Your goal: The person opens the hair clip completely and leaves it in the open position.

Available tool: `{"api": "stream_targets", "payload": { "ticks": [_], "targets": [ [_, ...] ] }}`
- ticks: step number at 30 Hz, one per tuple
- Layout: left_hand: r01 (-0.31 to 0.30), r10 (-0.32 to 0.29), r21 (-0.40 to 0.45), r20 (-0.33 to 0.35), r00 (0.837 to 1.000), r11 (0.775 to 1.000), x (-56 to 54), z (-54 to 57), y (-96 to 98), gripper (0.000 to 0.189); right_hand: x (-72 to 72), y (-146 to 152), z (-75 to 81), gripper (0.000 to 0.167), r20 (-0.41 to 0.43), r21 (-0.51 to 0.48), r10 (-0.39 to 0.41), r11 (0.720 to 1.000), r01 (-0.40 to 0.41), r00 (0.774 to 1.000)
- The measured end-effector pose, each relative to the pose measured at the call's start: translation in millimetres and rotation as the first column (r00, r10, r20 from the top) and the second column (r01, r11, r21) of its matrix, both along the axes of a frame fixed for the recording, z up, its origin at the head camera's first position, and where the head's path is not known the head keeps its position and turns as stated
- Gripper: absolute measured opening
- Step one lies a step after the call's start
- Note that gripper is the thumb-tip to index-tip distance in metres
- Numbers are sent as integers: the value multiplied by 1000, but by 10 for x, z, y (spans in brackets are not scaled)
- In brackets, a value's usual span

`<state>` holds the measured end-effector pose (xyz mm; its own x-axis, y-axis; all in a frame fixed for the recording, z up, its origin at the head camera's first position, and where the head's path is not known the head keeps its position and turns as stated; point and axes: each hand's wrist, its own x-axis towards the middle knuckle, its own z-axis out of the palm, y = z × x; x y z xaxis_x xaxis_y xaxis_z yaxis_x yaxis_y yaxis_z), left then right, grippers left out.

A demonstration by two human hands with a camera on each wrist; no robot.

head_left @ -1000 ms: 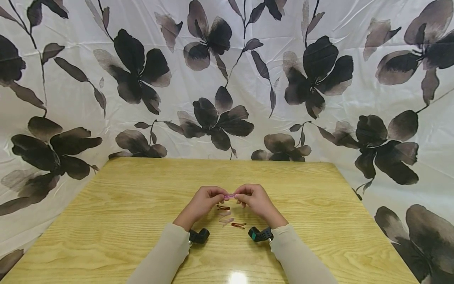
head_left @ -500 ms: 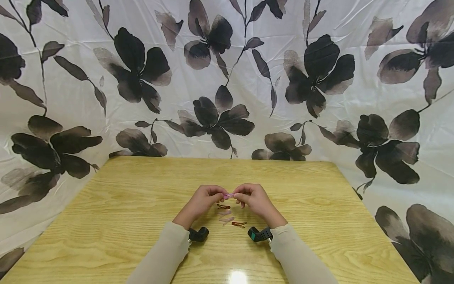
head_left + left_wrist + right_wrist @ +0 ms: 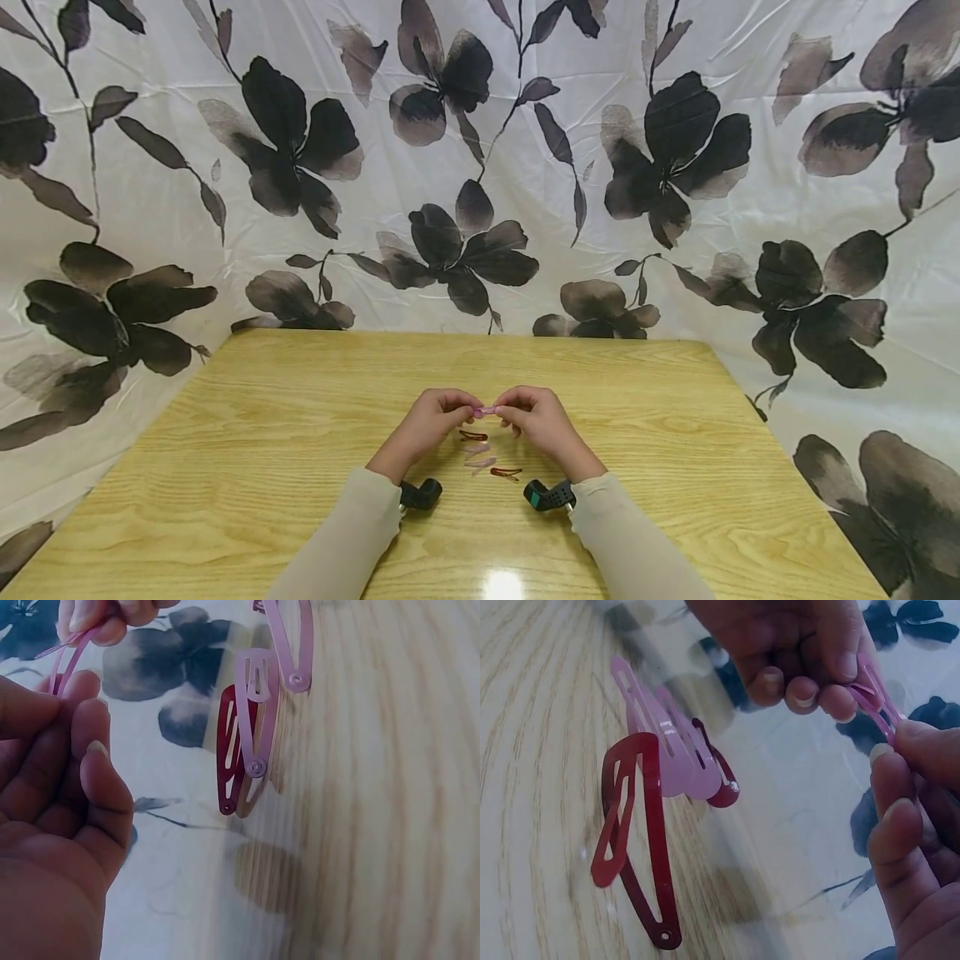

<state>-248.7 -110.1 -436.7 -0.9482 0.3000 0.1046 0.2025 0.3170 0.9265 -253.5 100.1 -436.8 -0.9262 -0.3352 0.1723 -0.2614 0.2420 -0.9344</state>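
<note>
A pink snap hair clip [image 3: 486,411] is held up off the table between both hands. My left hand [image 3: 429,423] pinches one end of it between thumb and fingers, and my right hand [image 3: 542,421] pinches the other. In the right wrist view the held clip [image 3: 876,701] has its inner tongue standing apart from its frame. Closer to me on the table lie a dark red hair clip [image 3: 472,436], two pale pink hair clips [image 3: 476,450] and a red hair clip [image 3: 656,825]. The red clip's tongue is sprung away from its frame.
The hands are above a wood-grain table [image 3: 262,467]. Behind it hangs a white cloth [image 3: 555,275] with dark printed flowers. A black wrist device [image 3: 420,496] sits at the left cuff, another wrist device [image 3: 550,495] at the right.
</note>
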Motion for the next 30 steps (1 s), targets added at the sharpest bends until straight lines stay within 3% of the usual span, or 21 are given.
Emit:
{"api": "stream_targets", "payload": {
  "ticks": [13,30],
  "targets": [
    [-51,51,-66,-10,999,997,-19,-28,-6,14,-15,-6,-44,6,-64,94,-61,993,67,996],
    [-96,58,-256,-152,987,962,-91,-20,47,9,-48,-26,-117,7,-149,263,-64,959,102,987]
  ]
}}
